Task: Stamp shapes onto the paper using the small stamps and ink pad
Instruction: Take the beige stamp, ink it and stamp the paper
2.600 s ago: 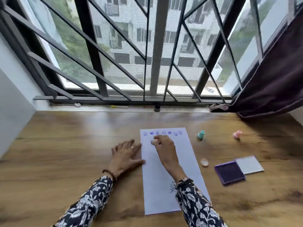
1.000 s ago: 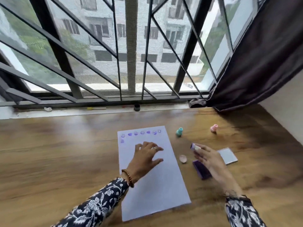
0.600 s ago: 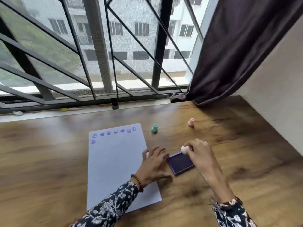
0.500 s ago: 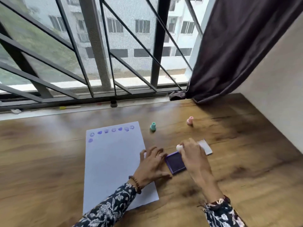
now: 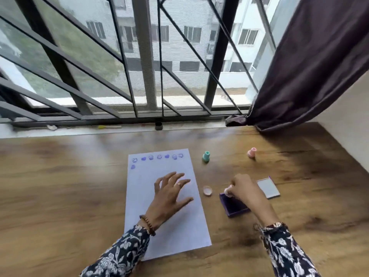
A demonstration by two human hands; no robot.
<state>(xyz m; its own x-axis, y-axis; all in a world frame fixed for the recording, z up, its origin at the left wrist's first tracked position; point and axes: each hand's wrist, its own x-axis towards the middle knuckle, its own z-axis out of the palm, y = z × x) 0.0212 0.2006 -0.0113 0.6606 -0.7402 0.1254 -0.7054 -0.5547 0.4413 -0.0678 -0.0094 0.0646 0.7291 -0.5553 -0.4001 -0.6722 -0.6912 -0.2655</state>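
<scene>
A white paper sheet [image 5: 163,232] lies on the wooden table [image 5: 60,196], with a row of purple stamped marks [image 5: 157,157] along its far edge and one more mark below at the left. My left hand [image 5: 169,196] rests flat on the sheet, fingers spread. My right hand [image 5: 243,189] pinches a small pale stamp [image 5: 228,191] and presses it onto the purple ink pad [image 5: 233,205] to the right of the paper. The pad's open lid [image 5: 268,188] lies beyond my right hand.
A teal stamp [image 5: 206,156] and a pink stamp [image 5: 251,152] stand upright beyond the pad. A small round cap [image 5: 207,190] lies between paper and pad. A dark curtain [image 5: 309,66] hangs at the right; the window sill [image 5: 99,129] runs along the table's far edge.
My right hand left the paper with the stamp and moved right onto the ink pad. My left hand shifted from the paper's left edge onto the sheet. The view swung about.
</scene>
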